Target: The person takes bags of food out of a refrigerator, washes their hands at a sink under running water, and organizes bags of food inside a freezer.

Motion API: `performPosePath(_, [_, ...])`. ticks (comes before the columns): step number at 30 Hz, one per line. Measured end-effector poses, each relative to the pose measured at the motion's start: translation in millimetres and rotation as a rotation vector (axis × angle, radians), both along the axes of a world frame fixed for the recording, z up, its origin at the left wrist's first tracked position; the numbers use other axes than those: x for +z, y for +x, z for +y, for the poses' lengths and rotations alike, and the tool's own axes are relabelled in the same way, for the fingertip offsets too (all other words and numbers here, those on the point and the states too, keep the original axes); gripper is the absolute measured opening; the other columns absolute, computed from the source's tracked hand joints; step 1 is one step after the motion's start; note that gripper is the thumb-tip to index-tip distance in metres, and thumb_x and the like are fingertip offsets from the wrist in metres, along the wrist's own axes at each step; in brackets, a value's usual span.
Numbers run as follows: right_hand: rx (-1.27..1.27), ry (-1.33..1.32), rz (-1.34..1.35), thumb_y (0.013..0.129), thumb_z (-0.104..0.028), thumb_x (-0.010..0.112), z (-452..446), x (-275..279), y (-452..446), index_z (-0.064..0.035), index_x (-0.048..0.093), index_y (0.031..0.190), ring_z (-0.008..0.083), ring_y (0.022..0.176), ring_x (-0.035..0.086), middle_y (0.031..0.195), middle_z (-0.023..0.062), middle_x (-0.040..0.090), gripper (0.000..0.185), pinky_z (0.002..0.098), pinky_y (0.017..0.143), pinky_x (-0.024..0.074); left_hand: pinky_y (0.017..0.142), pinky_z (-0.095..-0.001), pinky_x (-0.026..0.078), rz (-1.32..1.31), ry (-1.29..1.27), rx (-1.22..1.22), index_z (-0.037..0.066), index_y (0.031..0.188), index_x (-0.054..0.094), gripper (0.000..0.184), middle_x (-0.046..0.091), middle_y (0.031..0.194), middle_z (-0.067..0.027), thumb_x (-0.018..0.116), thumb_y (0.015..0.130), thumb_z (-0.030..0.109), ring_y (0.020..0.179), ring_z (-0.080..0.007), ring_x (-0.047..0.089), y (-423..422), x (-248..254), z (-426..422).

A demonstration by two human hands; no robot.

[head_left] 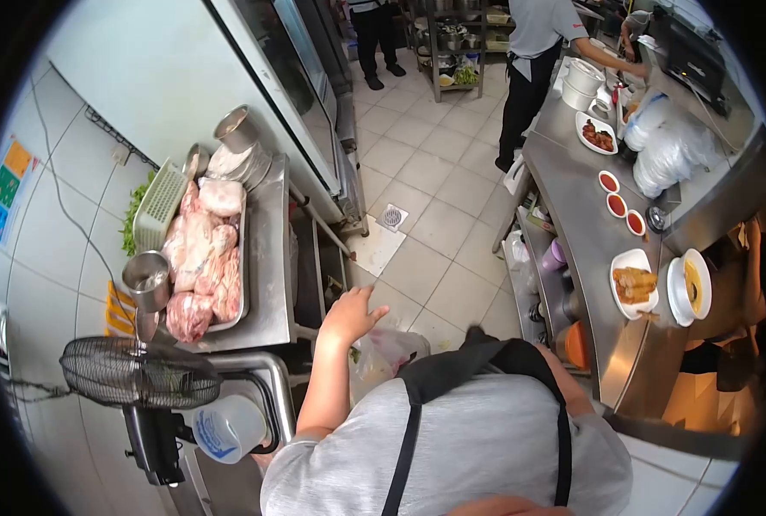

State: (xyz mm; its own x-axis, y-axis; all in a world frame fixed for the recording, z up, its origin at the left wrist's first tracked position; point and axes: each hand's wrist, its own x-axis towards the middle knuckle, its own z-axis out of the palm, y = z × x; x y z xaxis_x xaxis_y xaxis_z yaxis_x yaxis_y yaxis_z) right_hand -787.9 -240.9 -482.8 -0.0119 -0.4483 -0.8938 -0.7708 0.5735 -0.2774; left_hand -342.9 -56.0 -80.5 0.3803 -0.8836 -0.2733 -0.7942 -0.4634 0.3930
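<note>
My left hand is held out in the air in front of me, fingers apart and nothing in it. Below it, partly hidden by my forearm and apron, is a clear plastic bag. To the left of the hand is a steel table bearing a metal tray heaped with raw meat. On my right side only part of the arm shows beside my black apron; the right hand itself is out of sight.
A fan and white bucket stand at lower left. Along the right runs a steel counter with plated food and sauce bowls. A co-worker stands at its far end; another person stands farther back. Tiled floor lies between.
</note>
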Motion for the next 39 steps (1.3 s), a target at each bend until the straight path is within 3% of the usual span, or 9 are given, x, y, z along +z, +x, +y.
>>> performPosePath(3, [0.212,-0.113,-0.103,0.077,-0.032,0.055,-60.6,-36.9,45.6,-0.0051,0.063,0.078,0.0205,0.047,0.053,0.066,0.0132,0.059,0.028,0.0355,0.043,0.0429,0.091,-0.0375,0.037,0.058,-0.019,-0.088,-0.001,0.121,0.044,0.060,0.050,0.114,-0.0212,0.058,0.078,0.040,0.109,-0.0339,0.045,10.9,2.2,-60.3])
performPosePath(5, [0.848,-0.166,0.045,0.080,-0.033,0.049,-123.7,-53.7,110.3,-0.0042,0.063,0.079,0.0229,0.051,0.055,0.068,0.0138,0.060,0.032,0.0390,0.050,0.0447,0.093,-0.0372,0.036,0.067,-0.033,-0.105,-0.001,0.121,0.044,0.060,0.049,0.115,-0.0213,0.057,0.078,0.040,0.111,-0.0337,0.044,24.6,-1.2,-102.2])
performPosePath(7, [1.056,-0.905,-0.559,0.082,-0.031,0.041,-178.6,-76.2,167.1,-0.0040,0.064,0.077,0.0324,0.073,0.060,0.075,0.0162,0.063,0.036,0.0425,0.072,0.0446,0.094,-0.0369,0.035,0.053,-0.043,-0.088,0.000,0.121,0.044,0.061,0.049,0.117,-0.0216,0.058,0.078,0.040,0.113,-0.0334,0.043,38.8,-7.3,-141.9])
performPosePath(11, [1.120,-0.578,-0.435,0.075,-0.030,0.049,-238.3,109.0,318.4,-0.0021,0.063,0.081,0.0356,0.077,0.058,0.081,0.0197,0.060,0.032,0.0425,0.070,0.0445,0.093,-0.0362,0.036,0.061,0.019,0.071,-0.001,0.121,0.044,0.060,0.048,0.119,-0.0212,0.058,0.079,0.040,0.112,-0.0330,0.045,74.2,-8.3,-214.6])
performPosePath(20, [1.501,-0.535,-0.529,0.079,-0.037,0.048,-384.7,132.7,517.4,-0.0026,0.065,0.081,0.0341,0.081,0.058,0.083,0.0180,0.062,0.038,0.0411,0.074,0.0440,0.087,-0.0364,0.041,0.123,0.118,0.508,0.000,0.121,0.045,0.059,0.054,0.112,-0.0204,0.062,0.076,0.035,0.104,-0.0317,0.052,167.8,-56.0,-241.5])
performPosePath(25, [1.181,-0.416,-0.546,0.078,-0.035,0.052,-485.0,141.0,588.5,-0.0017,0.063,0.086,0.0333,0.083,0.058,0.086,0.0195,0.061,0.036,0.0402,0.074,0.0437,0.087,-0.0372,0.041,0.149,0.343,0.768,0.000,0.119,0.047,0.061,0.055,0.110,-0.0210,0.062,0.074,0.039,0.104,-0.0318,0.053,251.5,-88.3,-257.1])
performPosePath(29, [0.946,-0.506,-0.213,0.081,-0.031,0.049,-582.2,54.1,571.3,0.0005,0.062,0.090,0.0337,0.088,0.057,0.090,0.0213,0.060,0.036,0.0400,0.079,0.0432,0.088,-0.0367,0.041,0.116,0.202,0.812,0.000,0.118,0.047,0.059,0.055,0.110,-0.0212,0.061,0.075,0.038,0.104,-0.0312,0.052,324.8,-49.6,-346.6])
performPosePath(31, [1.100,-0.386,-0.007,0.080,-0.025,0.050,-611.5,50.1,537.4,-0.0021,0.064,0.089,0.0338,0.088,0.057,0.093,0.0193,0.060,0.029,0.0397,0.078,0.0437,0.088,-0.0367,0.041,0.034,0.087,0.666,-0.001,0.119,0.047,0.060,0.054,0.111,-0.0217,0.060,0.075,0.037,0.104,-0.0323,0.052,371.3,-60.9,-392.8])
performPosePath(39, [0.351,-0.020,0.054,0.080,-0.025,0.050,-698.7,31.6,442.2,-0.0023,0.064,0.089,0.0321,0.083,0.057,0.089,0.0182,0.060,0.027,0.0389,0.074,0.0439,0.094,-0.0372,0.035,0.135,0.041,0.122,0.000,0.121,0.043,0.059,0.047,0.120,-0.0202,0.055,0.080,0.040,0.113,-0.0318,0.044,466.1,-50.3,-632.8])
